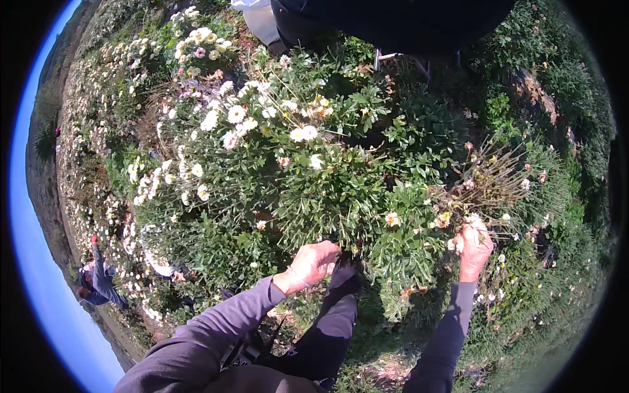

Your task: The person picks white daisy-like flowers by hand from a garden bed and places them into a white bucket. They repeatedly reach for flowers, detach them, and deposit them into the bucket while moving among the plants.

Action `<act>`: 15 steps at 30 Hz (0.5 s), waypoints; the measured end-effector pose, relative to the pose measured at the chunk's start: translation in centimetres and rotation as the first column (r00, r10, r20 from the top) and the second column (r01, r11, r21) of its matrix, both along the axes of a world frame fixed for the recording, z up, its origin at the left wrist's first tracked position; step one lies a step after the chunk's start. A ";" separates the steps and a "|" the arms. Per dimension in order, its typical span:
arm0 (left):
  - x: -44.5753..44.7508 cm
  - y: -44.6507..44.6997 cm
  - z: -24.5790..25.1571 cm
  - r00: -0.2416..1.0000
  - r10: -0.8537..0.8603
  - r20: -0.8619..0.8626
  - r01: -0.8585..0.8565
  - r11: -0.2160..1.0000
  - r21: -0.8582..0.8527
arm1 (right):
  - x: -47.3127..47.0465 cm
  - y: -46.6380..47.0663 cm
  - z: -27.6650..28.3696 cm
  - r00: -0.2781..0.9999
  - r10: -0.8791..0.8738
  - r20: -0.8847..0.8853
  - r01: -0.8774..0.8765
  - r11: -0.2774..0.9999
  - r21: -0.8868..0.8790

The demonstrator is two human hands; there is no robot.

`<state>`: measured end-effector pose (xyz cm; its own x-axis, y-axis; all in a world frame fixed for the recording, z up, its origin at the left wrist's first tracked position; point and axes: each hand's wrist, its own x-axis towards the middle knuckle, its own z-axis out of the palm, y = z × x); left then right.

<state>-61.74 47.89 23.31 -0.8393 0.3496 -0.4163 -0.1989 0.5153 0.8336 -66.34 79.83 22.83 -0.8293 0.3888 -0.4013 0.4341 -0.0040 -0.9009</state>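
My left hand (305,266) is at the lower edge of a leafy green plant (334,196), fingers curled together near its stems. Whether anything is between those fingers is hidden. Farther right, my right hand (475,248) is closed around several picked white flower heads (472,227), which show above the fingers. Just beyond it stands a tuft of dry brown stems (484,184). Between the two hands, small wilted pale flowers (392,219) sit among the leaves. White blooms with yellow centres (236,114) grow on the far side of the plant.
A person in dark clothing (393,22) is close by at the top, above metal legs (378,59) of some support. Another person (100,282) bends among the flowers at far left, one arm raised. Rows of white flowers (123,54) run towards hills.
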 end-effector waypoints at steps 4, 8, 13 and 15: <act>0.0 -4.4 2.9 0.976 0.065 0.209 -0.096 0.985 0.143 | 0.0 -5.1 4.9 0.970 0.221 0.103 -0.214 0.974 -0.079; 0.1 -6.1 5.6 0.995 0.099 0.023 -0.097 0.851 0.516 | 2.9 -13.1 8.1 0.962 0.220 0.162 -0.165 0.940 -0.299; 2.2 -7.1 9.3 0.999 -0.017 -0.049 0.044 0.787 0.616 | 8.9 -21.8 15.4 0.922 0.319 0.219 -0.164 0.835 -0.525; 3.3 -9.2 10.3 0.953 -0.155 0.261 -0.086 0.686 0.722 | 10.8 -25.4 18.2 0.942 0.271 0.196 -0.100 0.787 -0.609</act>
<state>-58.45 38.65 33.63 -0.7087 0.6658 -0.2334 -0.4765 -0.2078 0.8543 -55.51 54.39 41.00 -0.6924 -0.1413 -0.7076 0.6970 -0.3844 -0.6053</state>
